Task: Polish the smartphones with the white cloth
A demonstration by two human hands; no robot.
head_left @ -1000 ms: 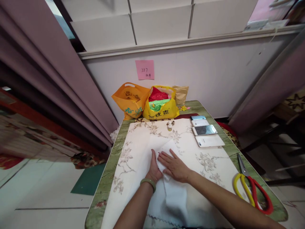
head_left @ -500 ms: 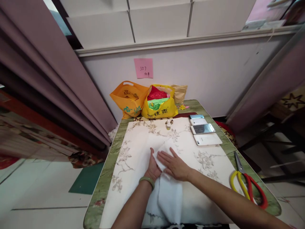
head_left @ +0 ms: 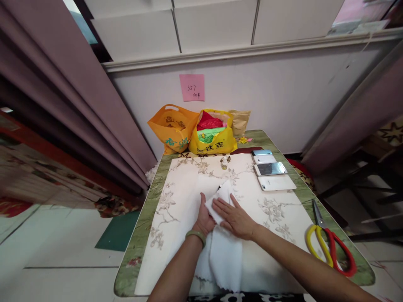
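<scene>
A white cloth (head_left: 225,256) lies bunched on a floral table cover (head_left: 176,201) in front of me. My right hand (head_left: 234,216) lies flat on the cloth with its fingers stretched out. My left hand (head_left: 203,218), a green bangle on its wrist, has its fingers curled under the cloth's left edge and lifts a fold (head_left: 222,197) of it beside the right hand.
Several phones (head_left: 272,174) lie in a row at the right. Scissors with yellow and red handles (head_left: 330,245) rest near the table's right edge. An orange bag (head_left: 173,130) and a yellow bag (head_left: 214,134) stand at the back by the wall. Curtains hang left.
The cloth has been gathered toward me and its far corner now stands lifted by the left hand. The right hand stays flat on it.
</scene>
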